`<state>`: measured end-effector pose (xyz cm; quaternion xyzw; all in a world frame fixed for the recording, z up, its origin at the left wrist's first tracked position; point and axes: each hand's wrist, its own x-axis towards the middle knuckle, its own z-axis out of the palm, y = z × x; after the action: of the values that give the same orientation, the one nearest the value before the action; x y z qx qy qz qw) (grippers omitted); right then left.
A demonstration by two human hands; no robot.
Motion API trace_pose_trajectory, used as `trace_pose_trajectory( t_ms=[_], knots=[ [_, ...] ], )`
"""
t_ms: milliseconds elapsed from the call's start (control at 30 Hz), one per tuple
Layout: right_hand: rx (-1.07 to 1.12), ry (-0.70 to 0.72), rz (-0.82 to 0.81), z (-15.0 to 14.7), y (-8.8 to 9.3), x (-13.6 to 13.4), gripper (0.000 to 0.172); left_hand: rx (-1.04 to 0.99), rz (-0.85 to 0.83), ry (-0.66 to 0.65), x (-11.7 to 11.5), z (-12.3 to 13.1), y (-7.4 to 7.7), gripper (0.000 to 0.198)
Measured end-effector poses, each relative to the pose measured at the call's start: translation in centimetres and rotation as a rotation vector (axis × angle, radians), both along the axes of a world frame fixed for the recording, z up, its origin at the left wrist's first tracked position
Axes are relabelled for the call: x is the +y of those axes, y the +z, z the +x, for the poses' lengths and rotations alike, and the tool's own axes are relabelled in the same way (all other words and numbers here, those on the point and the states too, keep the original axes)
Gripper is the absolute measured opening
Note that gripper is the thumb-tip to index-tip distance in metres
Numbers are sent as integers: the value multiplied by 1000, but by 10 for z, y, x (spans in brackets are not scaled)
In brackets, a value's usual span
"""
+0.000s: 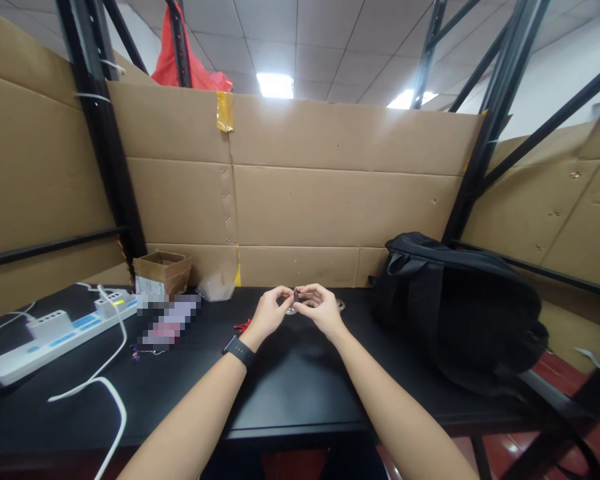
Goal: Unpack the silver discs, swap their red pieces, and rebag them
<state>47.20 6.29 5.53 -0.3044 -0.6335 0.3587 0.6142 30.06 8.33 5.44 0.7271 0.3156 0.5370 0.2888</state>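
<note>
Above the black table (300,387), my left hand (271,311) and my right hand (321,311) meet at their fingertips. A small dark brown piece (297,295) is pinched between them; its kind is too small to make out. Just below the fingertips shows a shiny, clear round thing (291,310), partly covered by the fingers. Beside my left wrist lies a small red object (242,326), half hidden by the hand. Part of a pale ring (341,305) peeks out behind my right hand. My left wrist wears a dark watch (239,351).
A black backpack (460,307) takes up the table's right side. On the left are a white power strip (60,343) with loose white cable (115,393), a small open carton (163,270), a clear plastic bag (216,288) and a blurred-out flat item (170,323). Cardboard walls (300,200) enclose the back.
</note>
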Motion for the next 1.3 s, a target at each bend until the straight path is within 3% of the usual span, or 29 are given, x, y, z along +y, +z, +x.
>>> trace_pose_trajectory(
  t_ms=[333, 700, 967, 1100, 1300],
  knots=[
    [-82, -38, 18, 2, -1, 1, 38, -11, -45, 84, -3, 6, -2, 16],
    [20, 59, -59, 7, -6, 4, 42, -106, -176, -115, 8, 8, -11, 33],
    [49, 81, -99, 6, -8, 6, 31, -222, -253, -63, -4, 21, -13, 41],
    [-30, -10, -56, 5, -5, 3, 24, -262, -279, -25, -7, 24, -14, 40],
    [-55, 8, -53, 5, 5, -6, 24, -303, -253, -27, -10, 22, -5, 44]
  ],
)
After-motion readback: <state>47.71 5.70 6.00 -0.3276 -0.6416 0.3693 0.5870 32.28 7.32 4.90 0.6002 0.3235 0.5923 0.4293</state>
